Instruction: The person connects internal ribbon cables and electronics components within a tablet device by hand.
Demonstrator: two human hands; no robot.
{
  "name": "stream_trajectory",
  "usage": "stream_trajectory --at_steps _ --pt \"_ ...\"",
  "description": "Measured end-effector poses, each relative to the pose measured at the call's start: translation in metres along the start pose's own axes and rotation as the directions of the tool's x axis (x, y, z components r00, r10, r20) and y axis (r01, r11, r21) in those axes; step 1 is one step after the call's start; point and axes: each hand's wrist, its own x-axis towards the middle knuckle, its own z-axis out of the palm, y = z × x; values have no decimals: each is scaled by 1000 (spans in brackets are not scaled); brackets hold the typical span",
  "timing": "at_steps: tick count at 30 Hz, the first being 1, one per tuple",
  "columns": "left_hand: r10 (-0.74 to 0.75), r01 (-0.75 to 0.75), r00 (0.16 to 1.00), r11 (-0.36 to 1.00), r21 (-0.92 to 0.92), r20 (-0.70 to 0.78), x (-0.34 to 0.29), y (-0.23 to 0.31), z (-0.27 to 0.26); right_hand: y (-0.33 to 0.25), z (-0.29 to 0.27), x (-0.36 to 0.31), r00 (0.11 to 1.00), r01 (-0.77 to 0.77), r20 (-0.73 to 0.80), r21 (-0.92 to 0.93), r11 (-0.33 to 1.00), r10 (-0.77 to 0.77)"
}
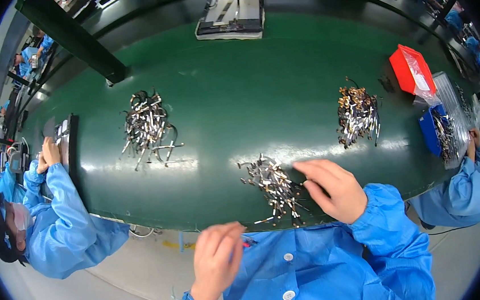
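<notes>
A loose pile of short black cables with silver metal ends (276,187) lies near the front edge of the green table. Just to its right is my right hand (338,190), thumb and fingers apart, fingertips close to the cables and nothing seen between them. My left hand (218,260) is in front of the table edge, to the left of the pile. Its fingers are curled together, and what they hold, if anything, is hidden. A small red and dark object (249,241) shows beside those fingers; whether the hand grips it I cannot make out.
Farther back lie two more cable piles, one left (146,124) and one right with brass-coloured ends (358,114). On the right are a red bin (401,70) and a blue bin (430,136). A flat panel device (231,13) sits at the back. Co-workers sit at both sides.
</notes>
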Motion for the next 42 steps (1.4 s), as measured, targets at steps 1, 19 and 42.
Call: stream_trajectory --at_steps 1,19,42 --pt "-3 3 1000 1000 -10 2 2 1 5 -5 -2 -7 989 -147 -14 85 986 149" --pt "-14 -6 982 994 -108 -188 24 29 55 -28 50 -22 984 -72 -134 319 945 120" --pt "541 776 583 -591 -218 607 0 -35 114 -9 54 16 911 276 293 90 957 -290"
